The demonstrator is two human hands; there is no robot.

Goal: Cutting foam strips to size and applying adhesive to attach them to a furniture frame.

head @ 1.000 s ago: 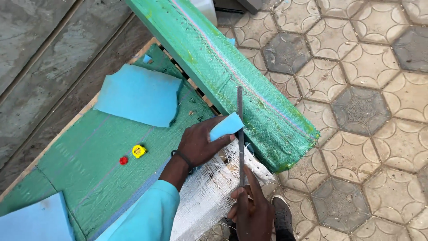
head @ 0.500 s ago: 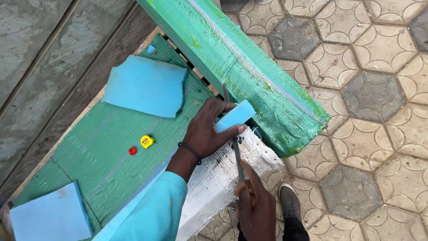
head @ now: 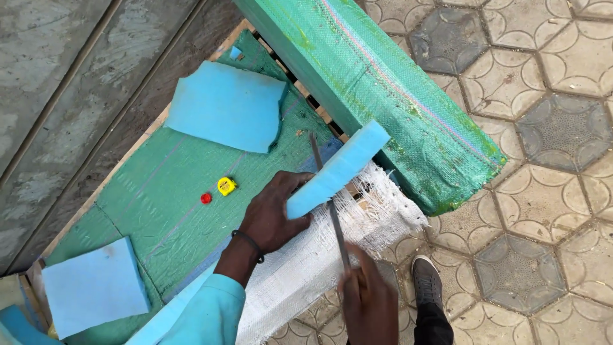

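Left hand (head: 274, 214) is pinching a long light-blue foam strip (head: 338, 169) that slants toward 1 o'clock over the frayed white woven sack (head: 306, 268). Right hand (head: 370, 300), at 6 o'clock, is fisted around a thin metal blade (head: 329, 198) running behind the strip. Small yellow tape measure (head: 226, 186) sits at 9 o'clock.

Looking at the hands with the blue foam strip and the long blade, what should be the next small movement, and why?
Probably draw the long blade on through the blue foam strip. The left hand pinches the strip's lower end, the right hand holds the blade's handle end, and the blade passes behind the raised strip.
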